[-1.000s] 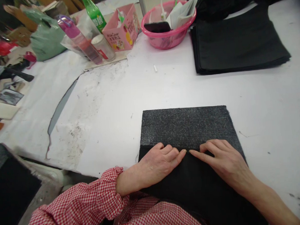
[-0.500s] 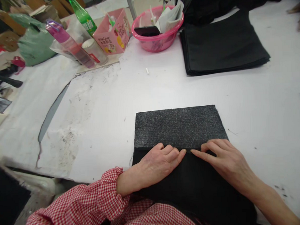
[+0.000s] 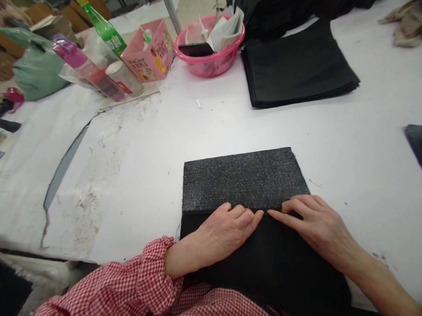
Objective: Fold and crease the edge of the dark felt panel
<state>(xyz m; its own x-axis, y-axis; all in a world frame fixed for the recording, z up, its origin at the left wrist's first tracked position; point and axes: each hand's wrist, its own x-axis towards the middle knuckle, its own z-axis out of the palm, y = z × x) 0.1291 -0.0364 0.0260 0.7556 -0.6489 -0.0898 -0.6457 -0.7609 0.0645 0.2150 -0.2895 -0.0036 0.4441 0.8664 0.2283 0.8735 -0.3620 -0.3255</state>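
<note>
A dark grey felt piece (image 3: 245, 177) is laid flat on the white tabletop (image 3: 230, 124), near its near edge, with a black cloth (image 3: 271, 262) overlapping its near part and hanging toward the person. The left hand (image 3: 223, 232) is pressed flat on the cloth's far edge, fingers together and closed on nothing; a red checked sleeve (image 3: 133, 292) covers its arm. The right hand (image 3: 313, 225) is laid just beside it, index finger stretched along the same edge, also grasping nothing; the fingertips of both hands almost meet. Far behind, a stack of black fabric (image 3: 298, 68) is seen, with a pink basin (image 3: 210, 60) to its left, then a pink box (image 3: 150, 58) and a green bottle (image 3: 103, 27).
</note>
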